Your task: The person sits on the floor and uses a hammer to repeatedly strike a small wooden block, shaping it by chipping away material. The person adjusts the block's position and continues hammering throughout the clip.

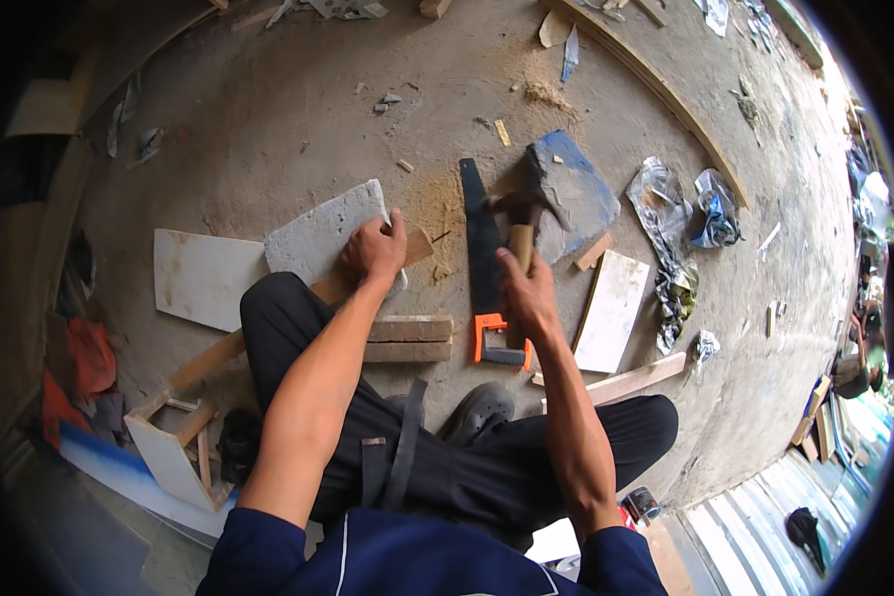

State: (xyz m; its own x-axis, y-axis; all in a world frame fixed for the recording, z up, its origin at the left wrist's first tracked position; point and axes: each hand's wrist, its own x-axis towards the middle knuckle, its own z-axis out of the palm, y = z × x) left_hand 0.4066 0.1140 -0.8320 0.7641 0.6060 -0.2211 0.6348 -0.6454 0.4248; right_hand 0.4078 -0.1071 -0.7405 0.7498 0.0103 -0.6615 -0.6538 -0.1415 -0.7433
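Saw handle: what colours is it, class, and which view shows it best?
The saw handle is orange and dark grey, best seen in the head view.

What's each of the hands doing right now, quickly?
Left hand: closed, holding a long, light-brown wooden strip.
Right hand: closed, holding a dark-headed, wooden-handled claw hammer.
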